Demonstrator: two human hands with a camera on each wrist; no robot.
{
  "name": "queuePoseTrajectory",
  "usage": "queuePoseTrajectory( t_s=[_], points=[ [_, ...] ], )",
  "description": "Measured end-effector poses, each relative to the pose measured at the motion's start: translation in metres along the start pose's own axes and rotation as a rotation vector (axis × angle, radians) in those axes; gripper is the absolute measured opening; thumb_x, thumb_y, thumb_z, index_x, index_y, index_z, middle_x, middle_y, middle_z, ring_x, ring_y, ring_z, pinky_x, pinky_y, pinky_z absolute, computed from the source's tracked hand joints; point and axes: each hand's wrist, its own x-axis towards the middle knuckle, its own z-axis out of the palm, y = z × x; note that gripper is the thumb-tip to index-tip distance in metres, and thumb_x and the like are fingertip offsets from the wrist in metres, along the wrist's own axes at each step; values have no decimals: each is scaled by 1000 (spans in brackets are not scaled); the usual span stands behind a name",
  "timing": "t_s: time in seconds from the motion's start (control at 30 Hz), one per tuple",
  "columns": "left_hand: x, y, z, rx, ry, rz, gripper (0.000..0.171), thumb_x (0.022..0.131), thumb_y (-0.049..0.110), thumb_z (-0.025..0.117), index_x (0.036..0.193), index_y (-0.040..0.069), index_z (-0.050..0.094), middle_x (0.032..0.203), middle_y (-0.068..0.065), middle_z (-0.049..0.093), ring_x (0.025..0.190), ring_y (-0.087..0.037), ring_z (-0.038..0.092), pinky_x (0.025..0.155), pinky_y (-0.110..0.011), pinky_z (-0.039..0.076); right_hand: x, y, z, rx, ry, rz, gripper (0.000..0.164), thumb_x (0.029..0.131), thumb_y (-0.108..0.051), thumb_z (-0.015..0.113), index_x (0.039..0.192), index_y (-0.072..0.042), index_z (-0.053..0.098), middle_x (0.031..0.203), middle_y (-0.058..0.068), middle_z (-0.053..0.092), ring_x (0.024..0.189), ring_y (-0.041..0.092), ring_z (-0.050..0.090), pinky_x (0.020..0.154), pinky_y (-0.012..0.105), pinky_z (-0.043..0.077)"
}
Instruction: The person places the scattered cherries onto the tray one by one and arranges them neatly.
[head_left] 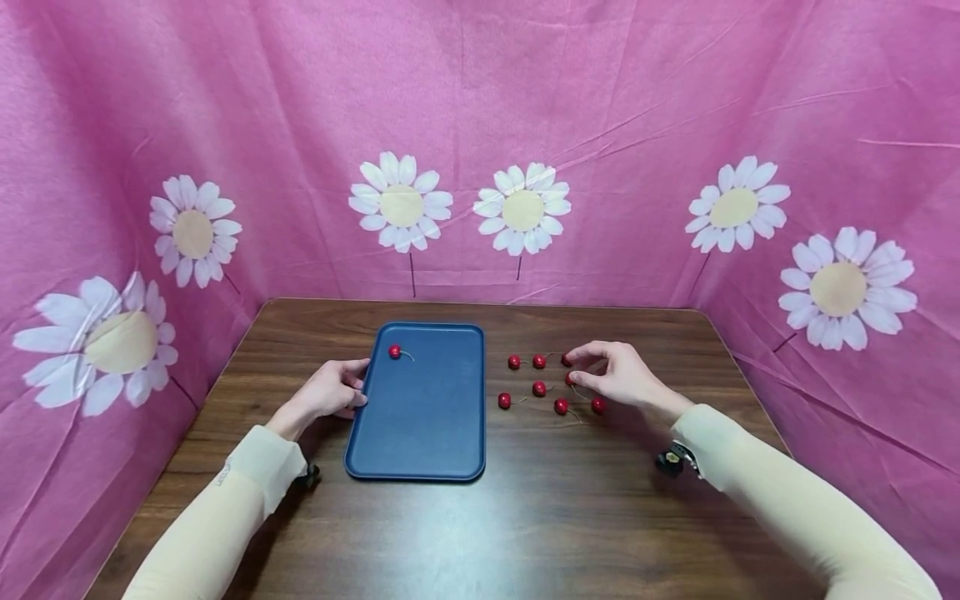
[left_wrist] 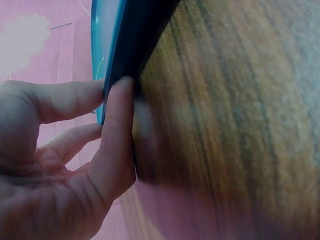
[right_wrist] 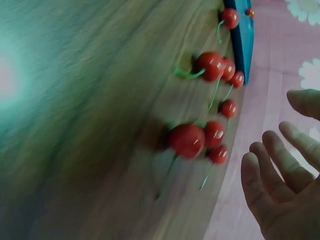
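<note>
A dark blue rectangular tray point(head_left: 420, 408) lies on the table, with one red cherry point(head_left: 394, 352) and its stem near its far left corner. My left hand point(head_left: 336, 389) grips the tray's left edge, fingers against the rim point(left_wrist: 120, 55) in the left wrist view. Right of the tray several stemmed cherries point(head_left: 539, 388) lie loosely spread. Over the right side of this group is my right hand point(head_left: 618, 375), thumb and fingers apart and nothing between them. Its fingertips partly cover a far cherry point(head_left: 566, 360); a big cherry point(right_wrist: 187, 141) shows nearest in the right wrist view.
The brown wood-grain table point(head_left: 525, 533) ends at a back edge just beyond the tray. A pink cloth point(head_left: 480, 83) with white daisies hangs behind it and along both sides. Dark wrist-worn devices sit under both light sleeves point(head_left: 727, 450).
</note>
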Motion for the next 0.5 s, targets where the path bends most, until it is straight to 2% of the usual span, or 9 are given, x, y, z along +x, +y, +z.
queuePoseTrajectory(
  t_s=[0.33, 0.5],
  points=[
    [0, -2, 2, -6, 4, 5, 85, 96, -8, 74, 172, -3, 37, 111, -19, 62, 87, -15, 68, 78, -44, 73, -30, 36, -9, -65, 26, -50, 34, 92, -10, 91, 123, -1, 82, 112, 17, 85, 91, 5, 77, 79, 26, 66],
    [1, -1, 0, -12, 0, -2, 84, 96, -8, 73, 172, -2, 37, 112, -19, 63, 88, -16, 69, 79, -44, 74, -43, 49, -12, -58, 18, -78, 35, 89, -6, 92, 121, 3, 81, 110, 18, 86, 94, 8, 80, 81, 24, 67]
  ],
)
